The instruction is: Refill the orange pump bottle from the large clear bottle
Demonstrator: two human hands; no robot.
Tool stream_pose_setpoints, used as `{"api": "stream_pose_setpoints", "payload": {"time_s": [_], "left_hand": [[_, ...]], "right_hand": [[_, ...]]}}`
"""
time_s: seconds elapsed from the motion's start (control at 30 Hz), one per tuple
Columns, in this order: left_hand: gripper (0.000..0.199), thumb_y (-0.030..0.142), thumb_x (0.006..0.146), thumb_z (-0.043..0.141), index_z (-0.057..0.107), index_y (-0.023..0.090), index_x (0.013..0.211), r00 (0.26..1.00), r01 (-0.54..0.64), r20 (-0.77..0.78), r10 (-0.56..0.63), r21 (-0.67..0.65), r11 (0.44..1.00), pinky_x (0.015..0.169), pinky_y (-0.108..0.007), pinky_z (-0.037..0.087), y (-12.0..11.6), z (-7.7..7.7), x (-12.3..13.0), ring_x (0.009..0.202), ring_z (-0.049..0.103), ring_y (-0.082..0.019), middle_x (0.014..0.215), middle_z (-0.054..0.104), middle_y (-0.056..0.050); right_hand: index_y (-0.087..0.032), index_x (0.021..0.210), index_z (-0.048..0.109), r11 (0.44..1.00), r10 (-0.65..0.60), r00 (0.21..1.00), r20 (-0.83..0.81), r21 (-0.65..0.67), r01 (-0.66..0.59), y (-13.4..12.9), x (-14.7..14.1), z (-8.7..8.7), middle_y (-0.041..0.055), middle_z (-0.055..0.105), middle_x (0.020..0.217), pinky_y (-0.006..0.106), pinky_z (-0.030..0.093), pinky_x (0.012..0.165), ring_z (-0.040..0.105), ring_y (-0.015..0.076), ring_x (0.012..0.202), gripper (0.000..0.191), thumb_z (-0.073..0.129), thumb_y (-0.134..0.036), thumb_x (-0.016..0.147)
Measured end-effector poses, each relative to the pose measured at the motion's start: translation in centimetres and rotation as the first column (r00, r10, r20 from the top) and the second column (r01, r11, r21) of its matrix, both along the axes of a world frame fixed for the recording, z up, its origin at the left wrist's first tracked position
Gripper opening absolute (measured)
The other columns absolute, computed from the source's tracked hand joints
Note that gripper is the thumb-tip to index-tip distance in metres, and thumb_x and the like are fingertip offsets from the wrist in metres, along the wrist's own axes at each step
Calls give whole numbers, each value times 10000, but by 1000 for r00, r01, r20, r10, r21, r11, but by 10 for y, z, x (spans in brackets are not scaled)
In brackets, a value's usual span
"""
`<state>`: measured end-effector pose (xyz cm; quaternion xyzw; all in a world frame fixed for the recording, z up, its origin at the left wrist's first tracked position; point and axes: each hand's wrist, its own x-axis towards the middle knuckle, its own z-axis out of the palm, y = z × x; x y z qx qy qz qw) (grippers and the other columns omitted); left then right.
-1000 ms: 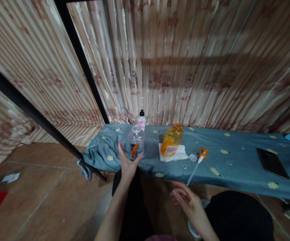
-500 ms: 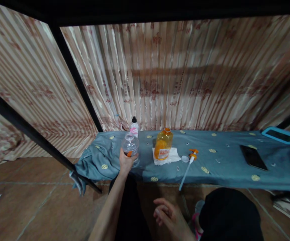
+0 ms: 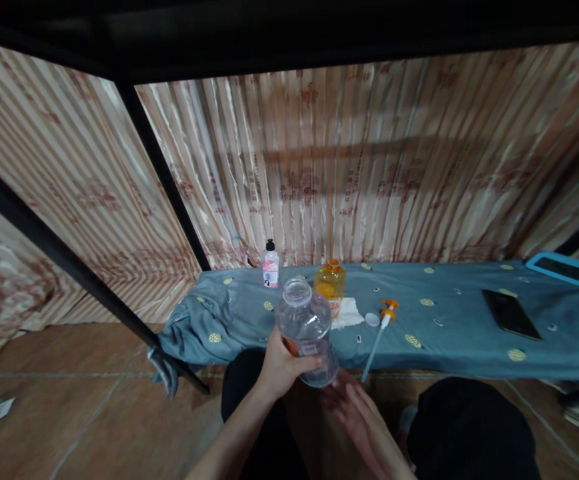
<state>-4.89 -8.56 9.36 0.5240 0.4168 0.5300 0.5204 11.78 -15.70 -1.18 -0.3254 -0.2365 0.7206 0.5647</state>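
Observation:
My left hand (image 3: pixel 284 363) is wrapped round a clear, uncapped plastic bottle (image 3: pixel 309 320), raised in front of the bench and tilted slightly. My right hand (image 3: pixel 347 400) is just below the bottle's lower right side; motion smears its fingers, and I cannot tell whether it touches the bottle. Behind the bottle, partly hidden by it, stands an orange bottle (image 3: pixel 330 283) without its top, on a white tissue (image 3: pixel 350 313). To its right lie a small round white cap (image 3: pixel 371 319) and an orange pump head (image 3: pixel 388 310) with a long tube pointing toward me.
A small clear bottle (image 3: pixel 270 267) with a black cap stands at the back of the cloth-covered bench (image 3: pixel 449 333). Farther right lie a black phone (image 3: pixel 510 313) and a blue-framed object (image 3: pixel 565 268). A dark post (image 3: pixel 164 167) rises at the left, and a dark beam crosses overhead.
My left hand has lifted the clear bottle off the bench and brought it right and toward me. My right hand has risen to the bottle's base.

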Motion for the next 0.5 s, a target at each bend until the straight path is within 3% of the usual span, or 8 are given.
{"api": "stream_pose_setpoints", "payload": {"time_s": [0.1, 0.27, 0.5], "left_hand": [[690, 426, 414, 925, 647, 134, 974, 988, 122, 101, -118, -28, 992, 821, -390, 564, -10, 11, 18, 854, 682, -253, 926, 729, -85], [672, 439, 492, 907, 657, 122, 1029, 924, 356, 176, -339, -79, 931, 663, -351, 568, -18, 22, 43, 680, 661, -210, 768, 707, -51], [759, 509, 504, 894, 654, 146, 1126, 897, 424, 135, -422, 11, 905, 862, -432, 558, -12, 22, 63, 957, 670, -301, 961, 722, -90]], "right_hand": [[-359, 1061, 751, 997, 74, 985, -159, -12, -76, 6, 10, 6, 26, 786, 1149, 441, 576, 829, 726, 280, 1030, 474, 778, -636, 677], [-284, 813, 813, 990, 120, 954, -276, -35, -135, 9, 25, 13, 57, 834, 804, 292, 605, 542, 776, 236, 643, 534, 900, -626, 412], [-311, 802, 816, 998, 53, 941, -333, -20, -63, -2, 45, 21, 14, 837, 814, 268, 623, 585, 781, 215, 691, 291, 939, -380, 548]]}}
